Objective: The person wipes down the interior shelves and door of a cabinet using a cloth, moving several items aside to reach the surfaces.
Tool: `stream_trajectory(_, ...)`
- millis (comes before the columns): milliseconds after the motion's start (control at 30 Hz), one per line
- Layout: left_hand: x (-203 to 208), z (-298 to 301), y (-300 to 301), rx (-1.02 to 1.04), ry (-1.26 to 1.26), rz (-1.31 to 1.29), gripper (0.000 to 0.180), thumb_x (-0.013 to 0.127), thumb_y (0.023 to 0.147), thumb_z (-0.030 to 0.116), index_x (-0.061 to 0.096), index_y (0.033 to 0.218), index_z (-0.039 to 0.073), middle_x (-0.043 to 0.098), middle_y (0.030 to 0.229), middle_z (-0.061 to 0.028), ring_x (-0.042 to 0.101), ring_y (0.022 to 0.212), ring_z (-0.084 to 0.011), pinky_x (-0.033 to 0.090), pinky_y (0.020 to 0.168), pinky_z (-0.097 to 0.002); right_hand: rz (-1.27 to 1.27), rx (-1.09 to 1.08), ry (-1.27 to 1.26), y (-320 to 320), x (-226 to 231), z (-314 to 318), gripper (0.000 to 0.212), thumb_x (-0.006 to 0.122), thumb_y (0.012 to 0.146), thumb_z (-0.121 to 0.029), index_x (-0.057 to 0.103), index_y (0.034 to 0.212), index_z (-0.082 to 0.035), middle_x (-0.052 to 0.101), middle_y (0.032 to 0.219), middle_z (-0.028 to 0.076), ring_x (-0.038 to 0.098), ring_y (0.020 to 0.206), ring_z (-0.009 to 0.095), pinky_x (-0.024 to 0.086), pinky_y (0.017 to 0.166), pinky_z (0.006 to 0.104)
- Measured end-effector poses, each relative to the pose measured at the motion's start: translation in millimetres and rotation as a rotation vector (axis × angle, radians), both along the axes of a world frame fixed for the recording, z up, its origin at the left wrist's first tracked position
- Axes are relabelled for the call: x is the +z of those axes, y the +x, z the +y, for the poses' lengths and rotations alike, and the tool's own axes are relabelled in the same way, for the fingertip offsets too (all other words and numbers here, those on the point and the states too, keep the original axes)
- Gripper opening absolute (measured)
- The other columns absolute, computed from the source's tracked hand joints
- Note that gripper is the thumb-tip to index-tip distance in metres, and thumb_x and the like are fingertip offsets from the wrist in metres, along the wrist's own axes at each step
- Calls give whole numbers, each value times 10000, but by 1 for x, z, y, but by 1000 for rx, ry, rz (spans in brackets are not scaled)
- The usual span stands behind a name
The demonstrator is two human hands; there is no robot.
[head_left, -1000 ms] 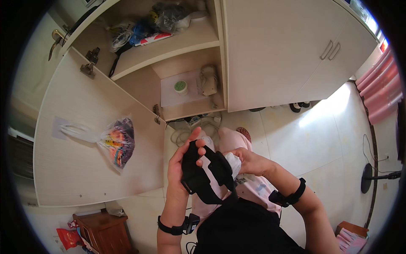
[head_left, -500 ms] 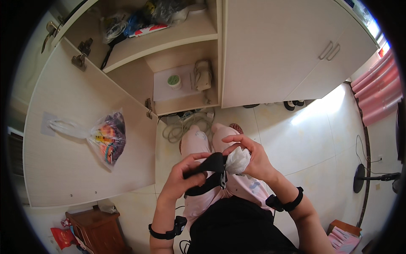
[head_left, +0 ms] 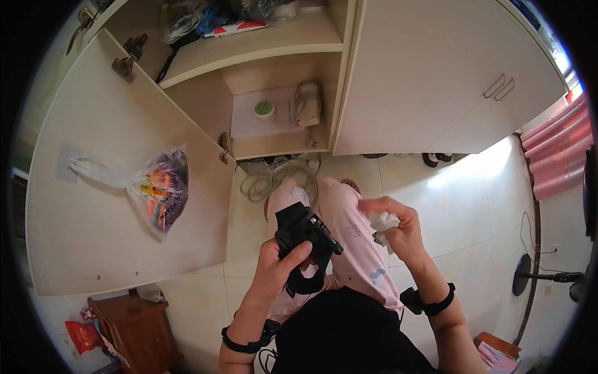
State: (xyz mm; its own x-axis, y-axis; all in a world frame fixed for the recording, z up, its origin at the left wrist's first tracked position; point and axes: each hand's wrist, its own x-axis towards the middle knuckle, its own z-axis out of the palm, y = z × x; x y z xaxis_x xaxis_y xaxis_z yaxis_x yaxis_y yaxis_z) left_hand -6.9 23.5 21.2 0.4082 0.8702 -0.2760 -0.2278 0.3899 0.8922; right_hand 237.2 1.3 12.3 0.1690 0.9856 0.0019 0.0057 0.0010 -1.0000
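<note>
My left hand is closed around a black strap with a box-shaped device on it. The thumb presses on the device's near side, and a loop of the strap hangs below over my lap. On the right, my right hand is closed on a crumpled white tissue or thin plastic wad; which of the two, I cannot tell. A small greyish part shows beneath the wad, too unclear to name. The two hands are apart, both above my legs in pink trousers.
The cabinet door stands open at left, a clear bag of colourful items hanging on it. Inside sit a green-lidded white jar and a beige object. Coiled cable lies on the floor. A wooden cabinet stands lower left.
My hands have moved apart. The strap has turned in my left hand so the boxy device now faces up, and my right hand has drawn right with the white wad.
</note>
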Motion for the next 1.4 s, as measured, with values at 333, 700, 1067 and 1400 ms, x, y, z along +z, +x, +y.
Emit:
stream_trajectory(333, 4, 5, 4, 20, -151, -103, 261, 585, 957, 243, 623, 1024, -6, 659, 823, -71, 590, 660, -135, 483, 617, -267, -121, 208, -207, -6, 10, -3, 150, 582, 868, -56, 543, 1012, -41, 467, 673, -21, 405, 599, 62, 339, 539, 223)
stream_trajectory(700, -6, 26, 6, 274, -335, -282, 458, 501, 987, 465, 577, 1116, 32, 619, 926, -83, 593, 800, -192, 515, 730, -340, 359, 436, -386, -23, 4, -10, 181, 730, 853, -142, 639, 976, -45, 628, 815, -38, 569, 671, 43, 436, 607, 197)
stream_trajectory(1067, -45, 28, -15, 170, -201, -366, 435, 729, 797, -3, 589, 1205, 45, 652, 1091, -57, 625, 1009, -194, 498, 894, -328, 469, 350, -334, 26, -11, -2, 300, 777, 806, -237, 533, 834, -64, 517, 668, -16, 441, 474, 61, 337, 416, 184)
stream_trajectory(1400, -75, 33, -51, -233, 462, 523, 463, 793, 753, 179, 625, 1167, 60, 657, 870, -8, 620, 818, -149, 379, 1003, -357, -159, 316, -245, 32, -43, 19, 179, 748, 803, -141, 598, 844, -51, 652, 885, 29, 583, 787, 98, 475, 712, 262)
